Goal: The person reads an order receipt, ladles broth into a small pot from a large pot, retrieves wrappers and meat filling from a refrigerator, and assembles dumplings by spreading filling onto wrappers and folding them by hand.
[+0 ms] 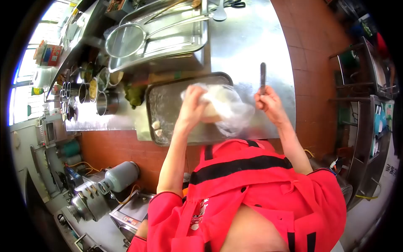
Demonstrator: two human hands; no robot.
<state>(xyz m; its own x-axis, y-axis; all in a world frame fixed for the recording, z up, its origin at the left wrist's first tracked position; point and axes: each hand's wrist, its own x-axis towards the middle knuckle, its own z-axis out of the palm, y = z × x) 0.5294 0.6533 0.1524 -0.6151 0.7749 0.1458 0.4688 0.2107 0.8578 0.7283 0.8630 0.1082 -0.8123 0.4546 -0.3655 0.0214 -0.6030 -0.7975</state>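
Worktable [247,46] of stainless steel ran from the top of the frame to just above the person's lap, its right edge curving down beside the red tiled floor. The rectangular steel tray [204,29] occupied the upper middle, evidently set back to reserve the near zone for handwork. The dark baking tray [148,110] sat at center, close to the table's near edge, presumably for short reach and to confine loose material within its raised rim. A round wire strainer [126,40] lay across the steel tray, its handle extending toward the right rim.

The clear plastic bag [241,111], holding a white mass, was over the right half of the baking tray; motion blur obscured whether its underside touched the tray. The left hand [193,105] had its fingers curled closely on the bag's left side, likely to steady it. The right hand [270,104], well apart from the left, had its fingers closed around a narrow dark tool [263,75], pointing toward the top of the frame; its type could not be told. Small pale lumps [157,127] lay in the tray's lower left corner.

Open steel above and beside the right hand allowed lateral movement. Leftward travel was limited by the tray rim and the steel pots [106,103] at center left.
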